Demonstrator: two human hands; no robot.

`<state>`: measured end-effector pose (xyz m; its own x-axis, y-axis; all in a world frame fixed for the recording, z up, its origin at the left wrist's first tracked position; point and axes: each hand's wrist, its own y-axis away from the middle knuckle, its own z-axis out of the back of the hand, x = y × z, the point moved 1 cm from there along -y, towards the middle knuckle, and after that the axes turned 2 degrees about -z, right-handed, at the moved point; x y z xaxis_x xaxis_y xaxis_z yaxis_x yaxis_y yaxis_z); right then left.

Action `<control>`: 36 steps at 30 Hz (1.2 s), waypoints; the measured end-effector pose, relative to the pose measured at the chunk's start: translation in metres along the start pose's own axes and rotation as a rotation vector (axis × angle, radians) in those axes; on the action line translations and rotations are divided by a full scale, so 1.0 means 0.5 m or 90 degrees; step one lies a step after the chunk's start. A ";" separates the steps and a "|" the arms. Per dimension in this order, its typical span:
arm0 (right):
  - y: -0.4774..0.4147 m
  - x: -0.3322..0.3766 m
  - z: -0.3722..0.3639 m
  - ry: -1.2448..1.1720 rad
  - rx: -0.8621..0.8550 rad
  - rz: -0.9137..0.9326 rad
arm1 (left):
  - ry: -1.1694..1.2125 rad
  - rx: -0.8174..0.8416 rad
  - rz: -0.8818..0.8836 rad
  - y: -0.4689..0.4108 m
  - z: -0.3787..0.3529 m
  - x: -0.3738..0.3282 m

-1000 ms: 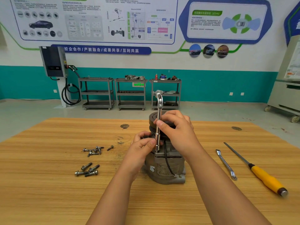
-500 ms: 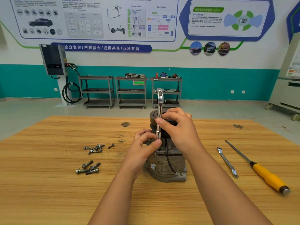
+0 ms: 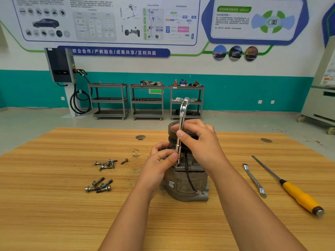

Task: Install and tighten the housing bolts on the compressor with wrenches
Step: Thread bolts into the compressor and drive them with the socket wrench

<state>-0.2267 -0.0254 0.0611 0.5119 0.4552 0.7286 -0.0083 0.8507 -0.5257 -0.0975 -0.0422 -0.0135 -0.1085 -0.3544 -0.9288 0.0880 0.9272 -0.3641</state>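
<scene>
Chrome steel, slim: ring wrench (image 3: 179,144) upright, long axis vertical, ring end pointing to 12 o'clock, lower end down on the flange of the grey cast-metal compressor (image 3: 186,183) standing mid-way on the pale wooden worktop (image 3: 54,205). Fingers (image 3: 192,126) of the right hand (image 3: 201,142) curled round the mid shank; left hand (image 3: 159,163) pinching the lower shank. Loose grey flanged bolts (image 3: 101,184) at 9 o'clock of the compressor; flat spare wrench (image 3: 253,180) and yellow-handled screwdriver (image 3: 299,198) at 3 o'clock.
</scene>
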 end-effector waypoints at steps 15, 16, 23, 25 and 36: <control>-0.004 -0.002 -0.012 -0.001 -0.066 -0.016 | -0.008 -0.014 -0.026 0.006 0.000 -0.003; -0.004 0.000 -0.014 -0.008 -0.069 -0.019 | -0.012 -0.020 -0.027 0.005 -0.001 -0.003; -0.023 0.015 0.016 -0.088 0.054 -0.048 | 0.004 -0.026 -0.021 0.003 -0.002 0.002; -0.044 0.025 0.034 -0.206 0.058 -0.032 | 0.000 -0.027 -0.017 0.003 -0.002 0.002; -0.053 0.073 0.046 -0.034 -0.116 0.128 | -0.073 -0.013 -0.012 0.008 0.002 0.001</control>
<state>-0.2276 -0.0250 0.1117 0.4701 0.6270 0.6212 0.0515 0.6832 -0.7284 -0.0961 -0.0387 -0.0153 0.0038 -0.3817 -0.9243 0.0674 0.9223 -0.3806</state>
